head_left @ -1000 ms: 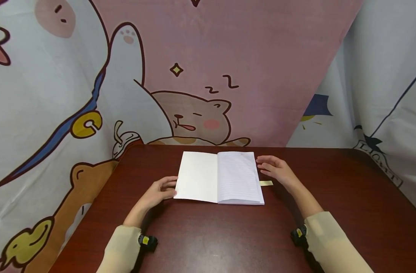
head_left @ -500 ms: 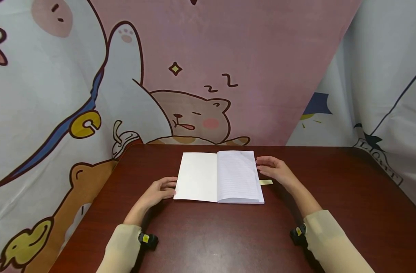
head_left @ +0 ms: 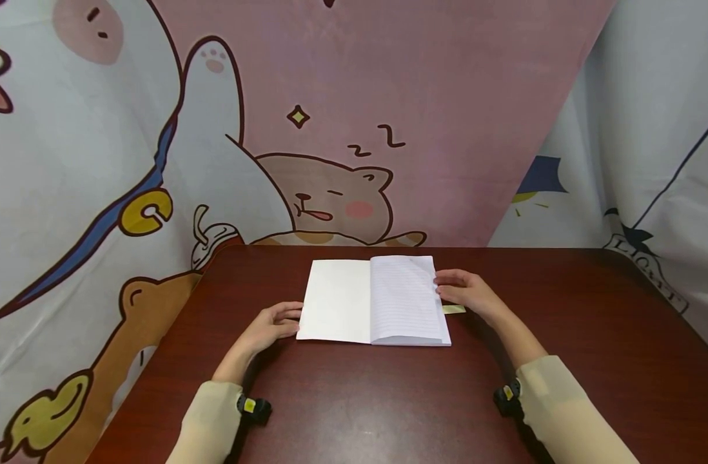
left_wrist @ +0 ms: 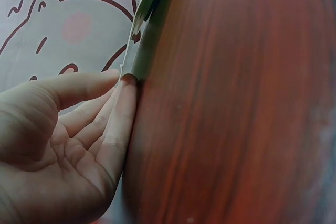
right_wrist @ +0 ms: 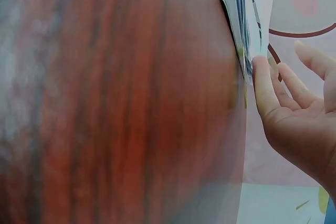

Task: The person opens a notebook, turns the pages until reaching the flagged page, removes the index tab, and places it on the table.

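Observation:
A notebook lies spread on the table, with a blank white page on the left and a lined page on the right. The left edge is pinched by my left hand, whose thumb and fingertips meet at the cover edge in the left wrist view. At the opposite side, my right hand touches the page edges with its fingertips. Its thumb stands apart from the fingers in the right wrist view. A pale yellow strip sticks out from the notebook just below that hand.
The dark red-brown wooden table extends around the notebook. Behind it hangs a pink and white cloth printed with cartoon animals. Both sleeves are cream, and a small black device sits at the left wrist, another at the right.
My right hand has shifted slightly down and inward, its fingertips now at the page edges. The left hand and the notebook stay nearly in place.

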Action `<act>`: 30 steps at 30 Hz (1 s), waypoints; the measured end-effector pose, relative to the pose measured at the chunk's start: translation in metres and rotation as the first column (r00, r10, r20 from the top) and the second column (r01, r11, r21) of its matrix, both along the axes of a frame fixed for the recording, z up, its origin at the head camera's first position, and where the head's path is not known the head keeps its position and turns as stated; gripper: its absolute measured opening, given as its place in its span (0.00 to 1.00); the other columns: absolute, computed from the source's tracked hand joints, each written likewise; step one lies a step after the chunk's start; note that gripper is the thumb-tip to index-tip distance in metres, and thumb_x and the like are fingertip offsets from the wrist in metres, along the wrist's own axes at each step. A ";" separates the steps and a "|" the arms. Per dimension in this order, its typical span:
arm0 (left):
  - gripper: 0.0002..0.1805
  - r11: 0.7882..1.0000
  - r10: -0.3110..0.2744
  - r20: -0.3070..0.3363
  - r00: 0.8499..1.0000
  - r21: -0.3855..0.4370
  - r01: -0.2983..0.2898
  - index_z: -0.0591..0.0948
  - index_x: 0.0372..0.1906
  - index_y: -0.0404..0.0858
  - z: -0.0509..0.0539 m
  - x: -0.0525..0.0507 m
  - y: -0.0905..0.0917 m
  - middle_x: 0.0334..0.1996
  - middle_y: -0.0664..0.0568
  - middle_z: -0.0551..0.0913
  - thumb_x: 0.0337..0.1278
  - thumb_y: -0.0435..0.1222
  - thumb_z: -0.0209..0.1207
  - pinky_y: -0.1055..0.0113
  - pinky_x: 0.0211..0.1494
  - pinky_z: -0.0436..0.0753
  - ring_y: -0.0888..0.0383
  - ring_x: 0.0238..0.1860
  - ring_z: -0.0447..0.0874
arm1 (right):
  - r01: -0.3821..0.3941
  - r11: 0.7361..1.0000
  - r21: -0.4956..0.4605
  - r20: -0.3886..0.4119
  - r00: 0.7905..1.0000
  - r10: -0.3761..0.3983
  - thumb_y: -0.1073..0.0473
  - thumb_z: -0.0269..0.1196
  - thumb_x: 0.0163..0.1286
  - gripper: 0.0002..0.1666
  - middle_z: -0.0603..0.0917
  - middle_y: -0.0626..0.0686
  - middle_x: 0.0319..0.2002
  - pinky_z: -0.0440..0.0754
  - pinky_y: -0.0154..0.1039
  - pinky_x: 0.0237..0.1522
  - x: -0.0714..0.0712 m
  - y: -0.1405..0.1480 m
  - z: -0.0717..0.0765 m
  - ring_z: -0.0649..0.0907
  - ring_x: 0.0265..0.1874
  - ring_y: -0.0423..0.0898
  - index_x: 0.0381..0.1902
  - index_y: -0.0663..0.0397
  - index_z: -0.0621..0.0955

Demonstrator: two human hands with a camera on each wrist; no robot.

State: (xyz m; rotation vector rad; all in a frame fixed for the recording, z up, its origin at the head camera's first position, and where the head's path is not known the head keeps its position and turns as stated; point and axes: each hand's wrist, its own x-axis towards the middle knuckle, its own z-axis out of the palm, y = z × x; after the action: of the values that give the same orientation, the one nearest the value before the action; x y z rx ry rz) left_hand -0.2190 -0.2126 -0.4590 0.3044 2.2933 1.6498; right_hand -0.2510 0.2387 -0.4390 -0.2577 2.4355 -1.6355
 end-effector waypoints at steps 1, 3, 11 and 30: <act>0.28 1.000 0.000 0.000 1.000 -0.001 0.000 0.67 0.69 0.26 0.000 0.000 0.000 0.63 0.28 0.74 0.66 0.27 0.57 0.67 0.52 0.83 0.43 0.59 0.80 | -0.001 1.000 -0.003 0.008 1.000 0.001 0.58 0.62 0.71 0.30 0.77 0.68 0.63 0.82 0.32 0.50 0.000 0.000 0.000 0.80 0.52 0.45 0.67 0.65 0.71; 0.28 1.000 0.000 -0.002 1.000 -0.001 0.000 0.67 0.69 0.26 0.000 0.000 0.000 0.63 0.28 0.74 0.66 0.27 0.57 0.66 0.53 0.83 0.42 0.59 0.80 | -0.014 1.000 -0.014 0.016 1.000 0.015 0.58 0.62 0.72 0.30 0.76 0.69 0.63 0.83 0.32 0.50 0.000 -0.001 0.000 0.81 0.50 0.41 0.67 0.67 0.70; 0.28 1.000 -0.003 0.001 1.000 -0.008 0.003 0.67 0.70 0.27 0.001 0.002 0.001 0.63 0.29 0.74 0.67 0.27 0.57 0.65 0.54 0.83 0.40 0.61 0.78 | -0.029 0.988 -0.150 0.095 0.995 0.044 0.64 0.59 0.73 0.32 0.70 0.76 0.64 0.83 0.37 0.53 -0.001 -0.004 0.001 0.85 0.44 0.36 0.69 0.75 0.64; 0.28 1.000 0.004 -0.004 1.000 -0.013 -0.004 0.68 0.70 0.28 0.002 0.003 0.001 0.63 0.29 0.75 0.67 0.27 0.57 0.66 0.53 0.83 0.39 0.61 0.78 | -0.028 0.992 -0.124 0.098 0.994 0.040 0.61 0.60 0.74 0.33 0.70 0.74 0.65 0.84 0.39 0.52 -0.002 -0.008 0.003 0.85 0.44 0.38 0.70 0.71 0.65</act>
State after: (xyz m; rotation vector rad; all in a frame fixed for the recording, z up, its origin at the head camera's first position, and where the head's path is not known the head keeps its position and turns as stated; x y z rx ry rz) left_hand -0.2163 -0.2119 -0.4574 0.3006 2.3088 1.6367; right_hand -0.2533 0.2310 -0.4360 -0.2283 2.2490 -1.7423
